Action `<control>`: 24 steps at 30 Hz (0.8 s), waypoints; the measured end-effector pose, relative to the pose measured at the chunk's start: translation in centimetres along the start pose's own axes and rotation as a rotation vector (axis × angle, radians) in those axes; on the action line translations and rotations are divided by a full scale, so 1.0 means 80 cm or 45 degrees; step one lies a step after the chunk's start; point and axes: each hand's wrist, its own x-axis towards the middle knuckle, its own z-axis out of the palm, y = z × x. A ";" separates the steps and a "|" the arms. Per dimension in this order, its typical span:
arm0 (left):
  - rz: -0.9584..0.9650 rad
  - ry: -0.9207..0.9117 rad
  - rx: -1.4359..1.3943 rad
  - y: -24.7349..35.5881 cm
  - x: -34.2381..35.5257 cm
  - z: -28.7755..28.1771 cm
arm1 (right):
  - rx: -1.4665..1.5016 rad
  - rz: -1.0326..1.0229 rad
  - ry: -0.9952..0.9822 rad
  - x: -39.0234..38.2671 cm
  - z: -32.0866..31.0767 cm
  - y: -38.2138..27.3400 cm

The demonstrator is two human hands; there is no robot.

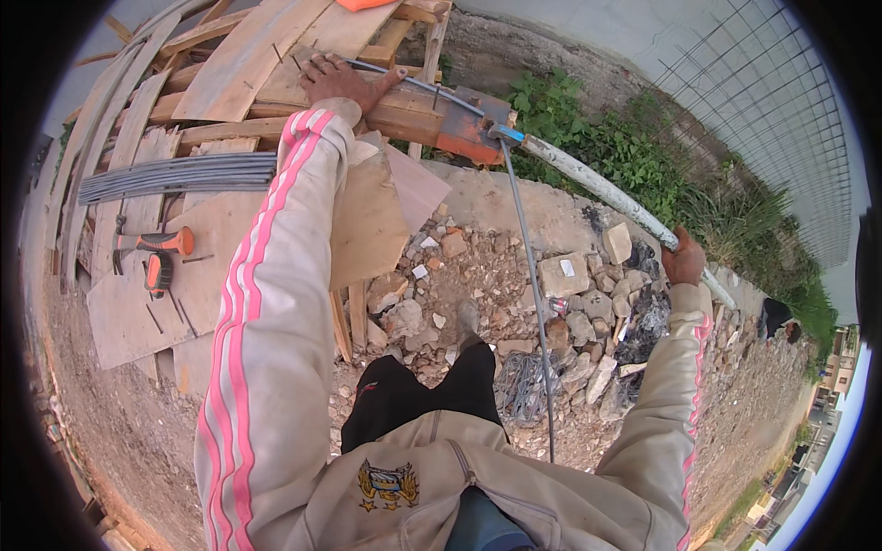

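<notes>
My left hand (344, 84) lies flat with its fingers spread on the timber bench, over a steel rod (450, 97). My right hand (683, 259) is wrapped round a long white pipe (597, 185), worn and speckled, near its far right end. The pipe's blue-painted end (507, 134) meets the rod beside an orange-stained block (470, 133) at the bench's end. From that joint, a length of steel rod (528, 248) runs down toward my body, at a sharp angle to the part under my left hand.
On the bench lie a bundle of steel rods (179, 176), a hammer (156, 241), a tape measure (158, 275) and loose nails. Rubble (588, 308) and a coil of wire (525, 386) cover ground near my feet. Plants (597, 138) and steel mesh (753, 92) stand along the wall.
</notes>
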 end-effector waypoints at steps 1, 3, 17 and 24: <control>0.011 -0.004 0.019 0.003 -0.001 -0.004 | 0.010 0.011 0.038 -0.019 -0.003 -0.008; 0.017 -0.002 0.039 0.005 -0.006 -0.007 | -0.058 0.138 -0.018 -0.051 -0.012 -0.020; -0.092 -0.144 -0.170 0.004 -0.011 -0.033 | -0.181 0.551 -0.095 -0.155 -0.088 -0.160; -0.072 -0.153 -0.149 0.006 -0.005 -0.033 | -0.212 0.621 -0.067 -0.179 -0.106 -0.198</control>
